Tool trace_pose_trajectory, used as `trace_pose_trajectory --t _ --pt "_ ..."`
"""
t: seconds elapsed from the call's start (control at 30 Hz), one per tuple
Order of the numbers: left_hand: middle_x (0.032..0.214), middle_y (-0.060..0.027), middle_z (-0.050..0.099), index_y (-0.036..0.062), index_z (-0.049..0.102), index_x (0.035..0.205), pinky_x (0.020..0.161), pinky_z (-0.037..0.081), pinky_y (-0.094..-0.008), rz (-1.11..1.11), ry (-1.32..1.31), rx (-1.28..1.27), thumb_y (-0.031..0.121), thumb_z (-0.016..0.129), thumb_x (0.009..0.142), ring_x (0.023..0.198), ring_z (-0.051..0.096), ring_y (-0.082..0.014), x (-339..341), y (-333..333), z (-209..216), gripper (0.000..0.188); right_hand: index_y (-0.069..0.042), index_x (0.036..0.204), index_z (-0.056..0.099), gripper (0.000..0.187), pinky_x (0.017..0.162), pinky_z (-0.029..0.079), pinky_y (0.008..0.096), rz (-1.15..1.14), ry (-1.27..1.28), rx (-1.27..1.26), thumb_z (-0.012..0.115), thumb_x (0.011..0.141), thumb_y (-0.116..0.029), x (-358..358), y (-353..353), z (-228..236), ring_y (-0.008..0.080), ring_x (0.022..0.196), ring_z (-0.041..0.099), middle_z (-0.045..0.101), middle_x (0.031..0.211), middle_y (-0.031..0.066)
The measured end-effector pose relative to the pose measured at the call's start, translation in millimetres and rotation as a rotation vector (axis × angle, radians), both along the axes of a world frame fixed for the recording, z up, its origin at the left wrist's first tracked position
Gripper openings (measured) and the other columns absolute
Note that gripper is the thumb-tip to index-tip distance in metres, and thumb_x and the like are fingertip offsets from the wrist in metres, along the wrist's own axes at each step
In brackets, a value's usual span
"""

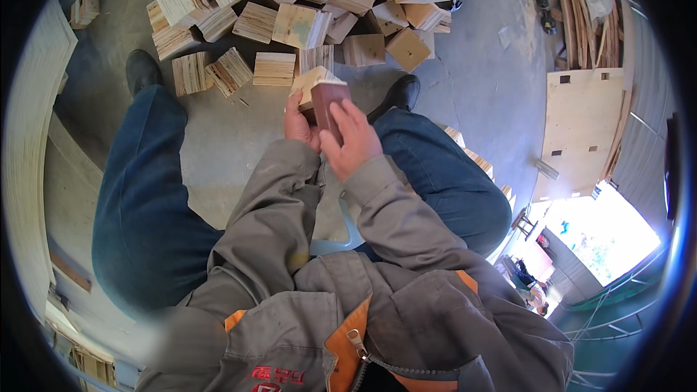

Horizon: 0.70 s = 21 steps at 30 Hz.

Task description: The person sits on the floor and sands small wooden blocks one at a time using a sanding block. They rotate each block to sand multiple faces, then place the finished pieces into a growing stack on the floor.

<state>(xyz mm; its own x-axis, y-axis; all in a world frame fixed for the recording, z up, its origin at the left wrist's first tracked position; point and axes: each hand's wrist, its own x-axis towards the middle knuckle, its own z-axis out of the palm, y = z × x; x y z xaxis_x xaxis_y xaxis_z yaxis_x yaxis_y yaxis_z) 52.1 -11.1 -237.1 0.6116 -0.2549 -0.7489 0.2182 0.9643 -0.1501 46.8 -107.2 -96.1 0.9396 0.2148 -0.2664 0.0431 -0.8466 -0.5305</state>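
Between my knees, my left hand (300, 128) is closed around a pale plywood block (311, 83), with the thumb up its left side. My right hand (353, 136) grips a reddish-brown sanding block (328, 107), a long rectangular piece with a pale top edge. Its fingers lie across the brown face and the thumb is on the near side. The sanding block is tilted upright against the right side of the plywood block. It hides part of the plywood block and some of my left fingers.
A heap of plywood blocks (294, 25) lies on the concrete floor (218, 127) just beyond my feet. More blocks sit beside my right leg. Stacked sheets (33, 131) stand at the left. A plywood panel (581, 127) and long wood strips (581, 7) are at the right.
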Motion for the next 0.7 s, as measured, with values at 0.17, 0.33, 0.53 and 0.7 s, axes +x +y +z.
trace_pose_trajectory --t 0.17,0.33,0.53,0.7 --pt "0.123 -0.0160 0.066 0.0039 0.056 0.131 0.096 0.055 -0.0476 0.004 0.027 -0.024 0.042 0.060 0.092 0.109 0.066 -0.0335 2 5 9 0.055 -0.012 0.138 0.057 0.055 0.102 0.047 0.0480 -0.053 -0.046 0.001 0.067 0.087 -0.029 5 0 -19 0.0408 0.120 0.057 0.047 0.147 0.0158" --pt "0.132 -0.0137 0.061 0.0067 0.051 0.139 0.103 0.049 -0.0543 -0.094 0.141 0.097 0.043 0.063 0.090 0.117 0.061 -0.0344 7 10 32 0.063 -0.011 0.137 0.059 0.054 0.107 0.045 0.0428 -0.130 0.001 -0.118 0.062 0.088 -0.035 74 -15 -81 0.0383 0.125 0.056 0.051 0.146 0.0173" --pt "0.136 -0.0139 0.056 0.0077 0.049 0.141 0.102 0.046 -0.0553 -0.167 0.088 0.126 0.047 0.067 0.086 0.125 0.055 -0.0341 -1 14 26 0.070 -0.007 0.134 0.063 0.060 0.107 0.045 0.0393 -0.268 0.277 0.073 0.061 0.086 -0.043 99 -44 -94 0.0369 0.126 0.057 0.061 0.135 0.0209" --pt "0.137 -0.0143 0.053 0.0072 0.047 0.141 0.102 0.047 -0.0557 -0.132 0.109 0.104 0.046 0.071 0.084 0.124 0.054 -0.0332 -2 11 26 0.073 -0.002 0.128 0.066 0.043 0.096 0.050 0.0297 -0.656 0.356 0.497 0.068 0.091 -0.023 57 -74 -87 0.0173 0.109 0.066 0.071 0.119 0.0126"
